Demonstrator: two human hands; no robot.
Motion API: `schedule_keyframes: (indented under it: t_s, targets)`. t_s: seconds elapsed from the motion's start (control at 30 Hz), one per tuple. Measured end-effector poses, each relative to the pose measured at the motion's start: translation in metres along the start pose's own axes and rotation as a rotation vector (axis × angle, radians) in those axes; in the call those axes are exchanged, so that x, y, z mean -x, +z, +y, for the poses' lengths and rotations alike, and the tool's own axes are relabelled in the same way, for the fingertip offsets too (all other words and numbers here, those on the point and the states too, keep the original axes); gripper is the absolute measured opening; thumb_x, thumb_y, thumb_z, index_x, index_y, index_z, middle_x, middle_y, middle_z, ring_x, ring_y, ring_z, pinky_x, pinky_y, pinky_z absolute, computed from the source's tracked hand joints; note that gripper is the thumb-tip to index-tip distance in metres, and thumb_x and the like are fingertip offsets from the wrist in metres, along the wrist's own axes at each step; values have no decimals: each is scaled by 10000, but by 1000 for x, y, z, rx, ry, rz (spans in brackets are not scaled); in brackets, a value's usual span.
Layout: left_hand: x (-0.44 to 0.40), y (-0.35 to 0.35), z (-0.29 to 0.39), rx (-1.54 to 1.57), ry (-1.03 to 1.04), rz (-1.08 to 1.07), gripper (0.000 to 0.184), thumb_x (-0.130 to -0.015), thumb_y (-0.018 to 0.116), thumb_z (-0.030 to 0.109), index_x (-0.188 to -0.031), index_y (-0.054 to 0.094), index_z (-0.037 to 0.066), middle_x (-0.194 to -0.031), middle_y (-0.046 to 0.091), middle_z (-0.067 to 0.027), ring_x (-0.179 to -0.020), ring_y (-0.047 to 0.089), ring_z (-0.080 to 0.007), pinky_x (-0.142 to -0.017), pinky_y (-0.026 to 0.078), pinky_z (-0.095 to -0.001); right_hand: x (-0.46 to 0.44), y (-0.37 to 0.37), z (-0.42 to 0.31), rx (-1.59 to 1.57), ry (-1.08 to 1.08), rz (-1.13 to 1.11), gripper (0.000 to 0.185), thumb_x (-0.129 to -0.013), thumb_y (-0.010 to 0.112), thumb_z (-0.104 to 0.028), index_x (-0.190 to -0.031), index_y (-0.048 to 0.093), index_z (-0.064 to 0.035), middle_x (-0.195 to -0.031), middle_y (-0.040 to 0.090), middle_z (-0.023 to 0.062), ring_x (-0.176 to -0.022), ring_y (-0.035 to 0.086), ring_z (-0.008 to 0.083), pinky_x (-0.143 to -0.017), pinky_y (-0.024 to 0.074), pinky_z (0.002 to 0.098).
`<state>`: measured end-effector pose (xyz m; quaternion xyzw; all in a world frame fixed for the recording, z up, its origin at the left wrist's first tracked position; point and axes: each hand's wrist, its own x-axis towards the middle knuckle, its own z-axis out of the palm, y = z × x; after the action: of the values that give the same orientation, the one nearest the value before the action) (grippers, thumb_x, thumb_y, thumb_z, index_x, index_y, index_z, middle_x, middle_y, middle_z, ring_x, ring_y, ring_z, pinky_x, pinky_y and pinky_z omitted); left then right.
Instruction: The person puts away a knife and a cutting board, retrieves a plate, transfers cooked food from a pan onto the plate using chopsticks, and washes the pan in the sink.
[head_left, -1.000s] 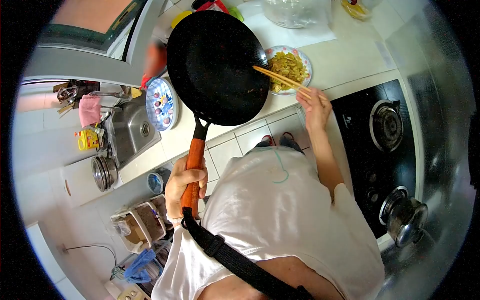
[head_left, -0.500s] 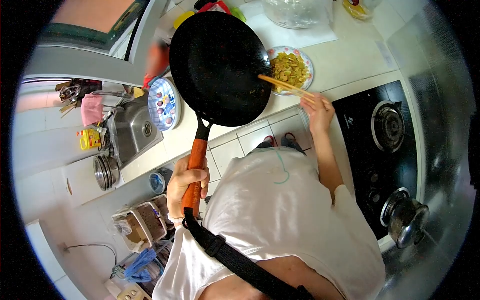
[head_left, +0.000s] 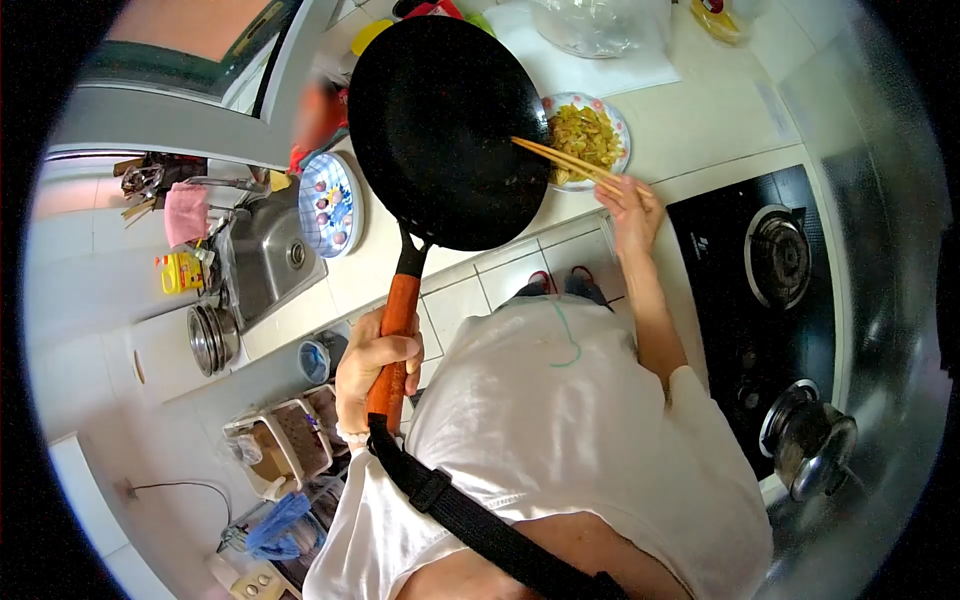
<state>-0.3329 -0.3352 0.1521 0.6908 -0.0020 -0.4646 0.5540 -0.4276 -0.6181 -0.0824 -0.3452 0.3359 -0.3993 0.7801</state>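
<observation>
My left hand (head_left: 375, 365) is wrapped round the wooden handle of a black wok (head_left: 445, 130), which is held up over the counter edge. Its dark inside faces me, and only tiny food scraps show on it. A pair of wooden chopsticks (head_left: 575, 163) is gripped in my right hand (head_left: 633, 215), their tips over the wok's right side. Just right of the wok, a plate with a dotted rim (head_left: 624, 135) holds cooked yellow-green food (head_left: 583, 138). The wok's edge overlaps the plate's left side from this angle; whether they touch I cannot tell.
A black gas hob (head_left: 755, 320) lies to the right, with a lidded pot (head_left: 812, 450) on its near burner. On the left are a blue-patterned plate (head_left: 347, 225) with small round items and a steel sink (head_left: 262, 255). A clear plastic bag (head_left: 590, 25) sits at the back.
The wok has shifted slightly to the right in view. The chopstick tips have moved a little farther in over the wok's inside, up and to the left.
</observation>
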Motion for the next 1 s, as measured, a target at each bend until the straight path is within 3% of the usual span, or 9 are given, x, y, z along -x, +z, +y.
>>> schedule_keyframes:
  t_s: [0.13, 0.23, 0.37, 0.57, 0.63, 0.7, 0.8, 0.9, 1.0]
  targets:
    - [-3, -3, -2, 70, -13, -1, 271, -617, 580, 75, -842, 503, -55, -554, 480, -88, -366, 426, -169, -343, 395, -257, 11, 14, -11, 47, -53, -5, 288, -917, 547, -157, -1007, 526, 116, -945, 630, 234, -802, 662, 290, -721, 580, 364]
    - [-3, -3, -2, 22, 13, -39, 287, -661, 589, 156, -855, 503, -37, -556, 468, -63, -374, 395, -125, -352, 391, -232, 12, 29, -3, 28, 15, -109, 274, -912, 558, -149, -1013, 532, 104, -935, 629, 229, -795, 662, 292, -714, 582, 369]
    - [-3, -2, -1, -1, 5, -7, 292, -663, 585, 157, -856, 496, -44, -550, 466, -58, -367, 397, -127, -358, 393, -228, -4, 4, -3, 82, -95, 75, 277, -904, 574, -154, -1002, 542, 103, -929, 633, 229, -781, 664, 295, -693, 583, 357]
    - [-4, -2, 1, 80, -14, 1, 278, -615, 583, 80, -840, 502, -61, -549, 481, -90, -355, 424, -173, -346, 395, -263, 18, 29, -15, 121, -34, -98, 291, -902, 575, -151, -1006, 537, 119, -919, 636, 234, -760, 668, 294, -697, 580, 357]
    - [-2, -2, 3, 87, -5, 7, 280, -614, 584, 80, -842, 501, -61, -551, 481, -91, -356, 423, -173, -348, 396, -262, 13, 30, -2, 86, -6, -79, 288, -902, 572, -146, -1002, 535, 122, -914, 638, 236, -750, 669, 295, -692, 581, 357]
    - [-1, -1, 2, 61, -10, 34, 280, -617, 581, 74, -848, 499, -62, -558, 480, -92, -366, 426, -168, -349, 399, -260, 3, 10, -6, 121, -80, 80, 280, -903, 564, -137, -1001, 532, 124, -918, 639, 236, -756, 669, 292, -681, 579, 346]
    - [1, 3, 3, 72, -5, 45, 278, -617, 576, 66, -850, 499, -63, -564, 482, -92, -375, 431, -168, -351, 401, -262, 2, 3, -20, 106, -172, 134, 274, -906, 558, -131, -1003, 533, 123, -915, 638, 235, -748, 668, 286, -682, 579, 347]
    - [-1, -3, 2, 89, -28, 6, 273, -618, 576, 62, -848, 498, -62, -569, 484, -93, -384, 434, -167, -355, 406, -262, 15, 30, -19, 131, -201, 47, 262, -912, 549, -123, -1008, 533, 120, -914, 639, 232, -747, 668, 285, -687, 578, 348]
    - [-4, -5, 0, 107, -8, -12, 265, -621, 580, 65, -840, 496, -58, -565, 484, -93, -377, 438, -170, -356, 399, -264, 15, 48, -8, 105, -54, -124, 254, -916, 543, -117, -1011, 540, 118, -914, 639, 224, -747, 667, 276, -689, 577, 342]
